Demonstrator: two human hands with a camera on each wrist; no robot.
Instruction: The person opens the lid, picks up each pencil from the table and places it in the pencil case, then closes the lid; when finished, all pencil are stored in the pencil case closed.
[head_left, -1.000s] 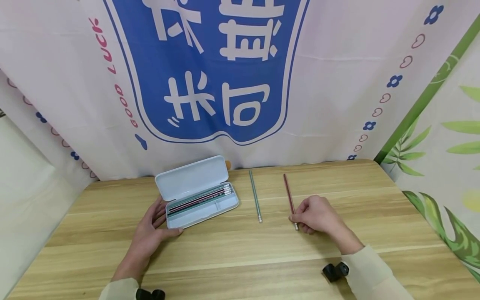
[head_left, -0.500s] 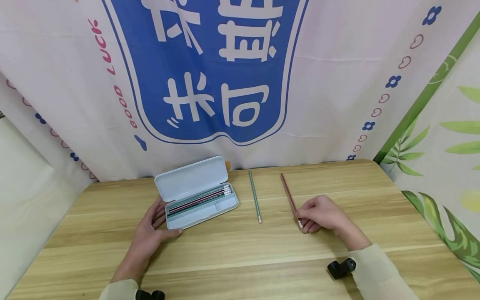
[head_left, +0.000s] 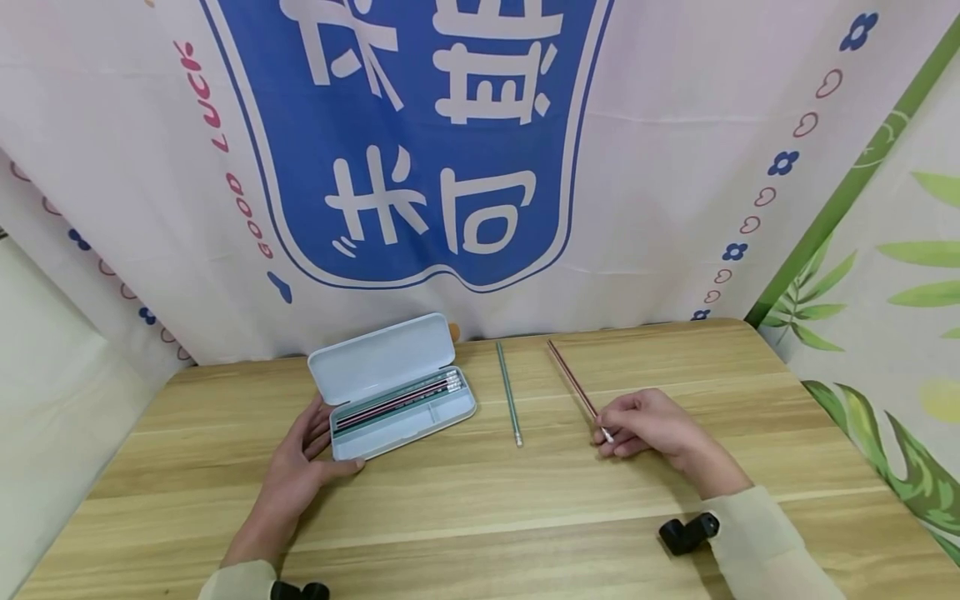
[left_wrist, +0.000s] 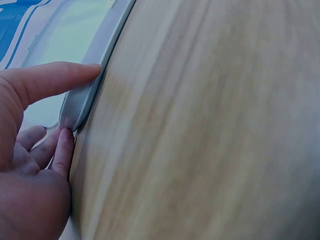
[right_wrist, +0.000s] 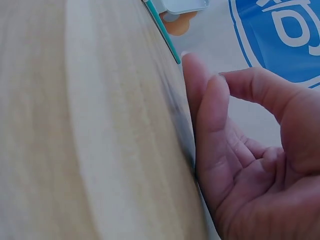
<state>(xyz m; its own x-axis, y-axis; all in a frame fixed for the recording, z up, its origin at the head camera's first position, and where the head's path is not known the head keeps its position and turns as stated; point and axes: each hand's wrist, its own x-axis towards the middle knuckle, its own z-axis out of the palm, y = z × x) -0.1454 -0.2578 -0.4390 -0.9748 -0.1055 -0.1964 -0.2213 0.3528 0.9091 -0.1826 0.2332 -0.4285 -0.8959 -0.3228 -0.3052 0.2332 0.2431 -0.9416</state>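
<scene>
A light blue pencil case (head_left: pixel 420 429) lies open on the table, its lid leaning back. Several green and dark red-striped pencils (head_left: pixel 397 402) lie in its long compartment, eraser ends to the right. My left hand (head_left: pixel 292 467) rests at the case's left end. Its straight thumb touches the front rim in the left wrist view, with the other fingers (left_wrist: pixel 62 152) against the end. My right hand (head_left: pixel 648 427) pinches a dark red pencil (head_left: pixel 572 382) near its eraser end. In the right wrist view the fingertips (right_wrist: pixel 215 90) hide most of that pencil.
A green pencil (head_left: pixel 509 396) lies on the wooden table (head_left: pixel 450 517) between the case and my right hand. Behind the table's back edge hangs a printed curtain (head_left: pixel 645 250). A black device (head_left: pixel 688 533) is at my right sleeve.
My right hand has moved slightly right and shifted its grip on the dark red pencil, which now slants more, its far end further left. The left hand and case stay put.
</scene>
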